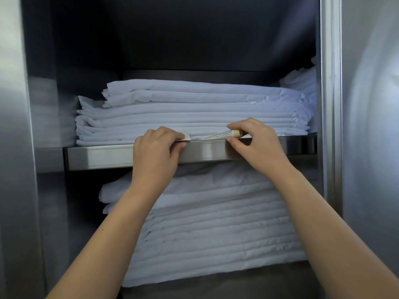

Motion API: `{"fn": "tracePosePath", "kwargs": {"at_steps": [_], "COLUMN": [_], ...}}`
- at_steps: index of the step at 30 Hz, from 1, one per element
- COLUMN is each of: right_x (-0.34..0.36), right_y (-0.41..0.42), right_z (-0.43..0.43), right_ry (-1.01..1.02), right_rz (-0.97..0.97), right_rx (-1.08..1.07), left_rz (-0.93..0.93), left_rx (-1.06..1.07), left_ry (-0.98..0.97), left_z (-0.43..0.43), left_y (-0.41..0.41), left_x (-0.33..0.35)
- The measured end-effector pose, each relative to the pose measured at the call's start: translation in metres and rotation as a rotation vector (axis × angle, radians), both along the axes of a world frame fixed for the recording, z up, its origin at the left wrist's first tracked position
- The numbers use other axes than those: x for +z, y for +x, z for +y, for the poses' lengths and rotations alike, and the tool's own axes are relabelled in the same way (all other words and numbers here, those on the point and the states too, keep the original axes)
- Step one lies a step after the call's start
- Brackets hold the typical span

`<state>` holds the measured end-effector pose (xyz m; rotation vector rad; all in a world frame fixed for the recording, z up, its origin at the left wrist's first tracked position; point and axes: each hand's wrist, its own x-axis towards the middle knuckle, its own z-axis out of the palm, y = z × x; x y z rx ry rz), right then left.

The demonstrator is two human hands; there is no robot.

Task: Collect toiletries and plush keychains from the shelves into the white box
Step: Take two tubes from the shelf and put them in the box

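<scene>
- Small white squeeze tube (222,134) w/ cream cap lies along the front edge of the upper shelf, cap end to the right, touching the bottom of the linen pile.
- Tube carries rows of fine dark print; too small to read, no brand legible.
- Right hand (257,145) pinches the tube near its cap, forefinger on top, thumb below at the shelf edge.
- Left hand (155,147) is curled over the same edge, fingers and thumb pinching a small flat white piece (187,137); can't tell what it is, or whether it joins the tube.
- Brushed steel shelf lip (103,155) runs the full width of the opening; both hands sit on it, apart, tube between them.
- Upper stack of folded white linen (194,113) fills most of the shelf, leaving only a thin strip at the front; dark open space above the pile.
- Lower stack of folded white linen (216,223) sits below, behind both forearms.
- Steel cabinet side wall (15,169) closes the left; steel upright post (330,104) closes the right, more white linen just inside it.
</scene>
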<state>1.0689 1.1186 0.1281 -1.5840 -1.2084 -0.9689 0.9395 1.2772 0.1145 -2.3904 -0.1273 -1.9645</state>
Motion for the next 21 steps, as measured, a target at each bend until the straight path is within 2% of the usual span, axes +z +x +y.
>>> {"fn": "tracePosePath", "kwargs": {"at_steps": [8, 14, 21], "right_x": [-0.001, -0.003, -0.011], "right_y": [-0.009, -0.016, -0.022], "right_z": [0.006, 0.005, -0.009], "right_ry": [0.050, 0.118, 0.226], "right_rz": [-0.010, 0.004, 0.039], "right_rx": [0.065, 0.106, 0.134], "left_rz": [-0.062, -0.294, -0.537], "left_rx": [-0.081, -0.186, -0.312], "left_ry": [0.000, -0.062, -0.018], "left_z": [0.002, -0.003, -0.021], "left_y": [-0.001, -0.003, -0.008], "left_x": [0.004, 0.004, -0.003]}}
